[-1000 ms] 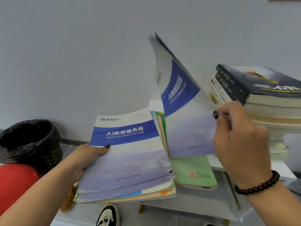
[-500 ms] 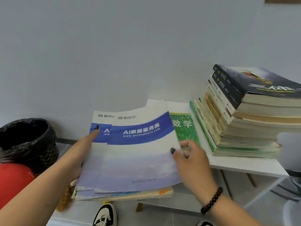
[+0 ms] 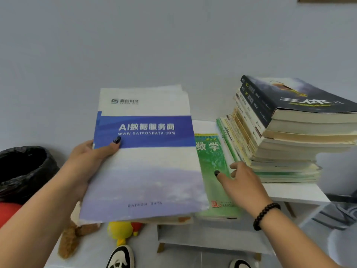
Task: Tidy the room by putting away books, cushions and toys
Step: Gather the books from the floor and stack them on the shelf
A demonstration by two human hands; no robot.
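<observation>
My left hand (image 3: 90, 159) grips the left edge of a stack of thin blue-and-white brochures (image 3: 143, 163), thumb on the top cover, holding it level in front of the wall. My right hand (image 3: 241, 180) reaches over a green maths book (image 3: 212, 167) that lies on the small white table (image 3: 293, 190); its fingers are spread and touch the book's cover. To the right a tall pile of books (image 3: 280, 136) stands on the table, a dark paperback on top.
A bin lined with a black bag (image 3: 23, 171) stands at the left beside something red (image 3: 7, 211). On the floor below the brochures lie a yellow plush toy (image 3: 119, 231) and a brown furry toy (image 3: 69, 240). My shoes show at the bottom edge.
The brochure my right hand carried now lies squared on top of the stack in my left hand. My right hand has let go and moved right onto the green book.
</observation>
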